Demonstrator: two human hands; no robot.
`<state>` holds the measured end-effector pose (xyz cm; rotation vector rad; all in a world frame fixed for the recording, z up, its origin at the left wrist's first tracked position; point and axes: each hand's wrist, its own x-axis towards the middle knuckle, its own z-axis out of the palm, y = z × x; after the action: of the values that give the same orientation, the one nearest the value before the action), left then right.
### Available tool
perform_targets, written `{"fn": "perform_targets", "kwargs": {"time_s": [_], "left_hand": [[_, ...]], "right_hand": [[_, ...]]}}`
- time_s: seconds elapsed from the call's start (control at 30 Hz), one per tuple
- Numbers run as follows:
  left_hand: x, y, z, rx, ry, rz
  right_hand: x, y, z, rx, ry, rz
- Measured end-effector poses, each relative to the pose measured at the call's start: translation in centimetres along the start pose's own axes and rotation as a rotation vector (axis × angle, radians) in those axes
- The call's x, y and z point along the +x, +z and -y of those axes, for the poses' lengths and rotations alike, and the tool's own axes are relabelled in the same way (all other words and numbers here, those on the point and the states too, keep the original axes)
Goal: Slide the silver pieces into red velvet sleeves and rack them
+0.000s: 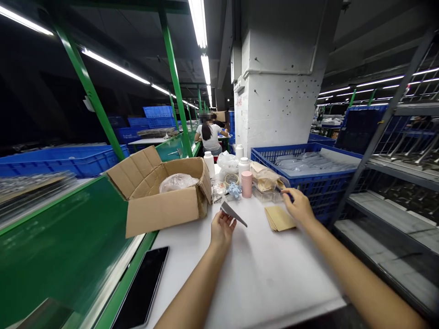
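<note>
My left hand [222, 227] holds a thin grey flat piece [233, 213] by its lower edge, above the white table [260, 274]. My right hand [299, 205] is further right, fingers closed on a small dark blue object [287, 194] at the edge of a clear plastic tray [269, 195]. A stack of tan paper envelopes [279, 218] lies on the table just below that hand.
An open cardboard box [164, 201] with a plastic bag inside stands at left. White bottles [209, 163], a pink cup [246, 184] and tape sit behind. A blue crate [308, 169] is at right, a black phone [142, 288] near the green conveyor [61, 246]. Another person sits far back.
</note>
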<state>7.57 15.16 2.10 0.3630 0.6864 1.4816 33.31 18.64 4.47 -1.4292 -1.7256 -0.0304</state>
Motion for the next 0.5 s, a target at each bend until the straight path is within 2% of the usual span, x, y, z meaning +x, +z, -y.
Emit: {"fn": "perform_targets", "kwargs": {"time_s": [0.1, 0.17, 0.23, 0.3, 0.37, 0.43, 0.5], "left_hand": [[-2.1, 1.9, 0.9, 0.034, 0.089, -0.010], [-3.9, 3.2, 1.8, 0.074, 0.120, 0.001], [-6.4, 4.3, 2.6, 0.141, 0.145, 0.024], [-10.2, 4.7, 2.7, 0.239, 0.198, 0.045], [-15.1, 4.7, 1.5, 0.390, 0.304, 0.141], [-20.2, 4.2, -1.3, 0.701, 0.471, 0.370], [-24.4, 3.1, -5.9, 1.213, 0.682, 0.497]], "right_hand": [[-5.5, -0.9, 6.8, -0.032, -0.271, -0.020], [-7.7, -0.8, 10.9, -0.092, -0.295, -0.066], [-8.3, -0.6, 13.5, -0.119, -0.251, -0.149], [-8.0, -0.8, 14.6, -0.119, -0.201, -0.267], [-7.8, -1.5, 14.3, -0.101, -0.157, -0.421], [-8.2, -2.7, 12.9, -0.067, -0.111, -0.556], [-9.5, -4.3, 10.9, 0.006, -0.073, -0.603]]}}
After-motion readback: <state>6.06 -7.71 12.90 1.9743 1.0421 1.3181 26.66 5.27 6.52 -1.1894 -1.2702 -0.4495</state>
